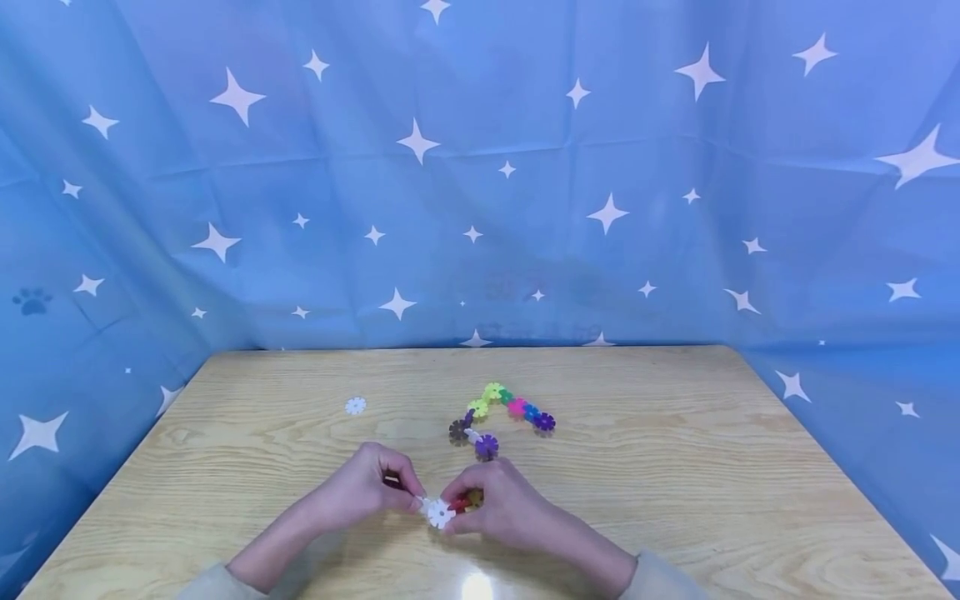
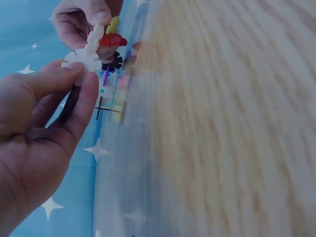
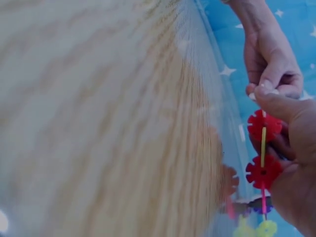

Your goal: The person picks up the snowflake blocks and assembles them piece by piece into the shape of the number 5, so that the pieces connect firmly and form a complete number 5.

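Note:
My left hand [image 1: 372, 483] pinches a white snowflake disc [image 2: 81, 60] between thumb and fingers, plain to see in the left wrist view. Facing it, my right hand [image 1: 502, 504] pinches another white snowflake disc [image 1: 441, 514], and the two discs meet at their edges. Behind that second disc run a red disc [image 3: 264, 126] and a yellow disc [image 2: 113, 24], partly covered by the right fingers. In the right wrist view a further red disc [image 3: 261, 172] hangs along the same chain, beside the right palm.
Beyond the hands, a bent chain of colourful snowflake discs [image 1: 487, 446] lies on the wooden table [image 1: 637, 467]. A single white disc [image 1: 356, 406] rests apart at the back left. Behind the table hangs a blue star-patterned curtain [image 1: 510, 225].

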A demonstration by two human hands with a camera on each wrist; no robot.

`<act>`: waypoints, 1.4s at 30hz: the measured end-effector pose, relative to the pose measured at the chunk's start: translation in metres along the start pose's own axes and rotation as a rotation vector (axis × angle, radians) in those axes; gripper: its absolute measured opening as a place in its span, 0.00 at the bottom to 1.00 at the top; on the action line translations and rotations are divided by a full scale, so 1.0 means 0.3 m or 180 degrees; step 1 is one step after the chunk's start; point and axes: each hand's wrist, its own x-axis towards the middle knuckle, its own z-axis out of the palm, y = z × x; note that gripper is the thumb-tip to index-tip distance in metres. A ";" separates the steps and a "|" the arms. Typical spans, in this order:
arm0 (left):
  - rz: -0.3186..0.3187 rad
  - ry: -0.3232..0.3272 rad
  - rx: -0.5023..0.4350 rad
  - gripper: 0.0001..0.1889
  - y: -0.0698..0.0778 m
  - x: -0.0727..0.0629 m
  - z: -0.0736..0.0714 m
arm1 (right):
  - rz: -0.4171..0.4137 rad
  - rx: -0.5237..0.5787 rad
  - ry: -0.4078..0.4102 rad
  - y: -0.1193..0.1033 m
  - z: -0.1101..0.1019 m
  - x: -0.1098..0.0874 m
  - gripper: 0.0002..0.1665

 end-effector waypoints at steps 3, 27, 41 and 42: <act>0.0038 -0.0033 0.0010 0.03 0.001 0.000 0.004 | 0.0000 -0.0015 -0.0052 0.002 -0.002 -0.002 0.16; 0.0281 0.0273 -0.0156 0.03 -0.010 -0.013 0.031 | 0.0146 0.0245 0.0051 0.006 -0.008 -0.004 0.16; 0.0248 0.0199 -0.0443 0.05 -0.026 -0.017 0.026 | 0.0134 0.0297 -0.0043 0.008 -0.025 -0.005 0.14; 0.0240 0.0185 -0.0435 0.05 -0.024 -0.018 0.025 | 0.0131 0.0299 -0.0054 0.008 -0.024 -0.005 0.14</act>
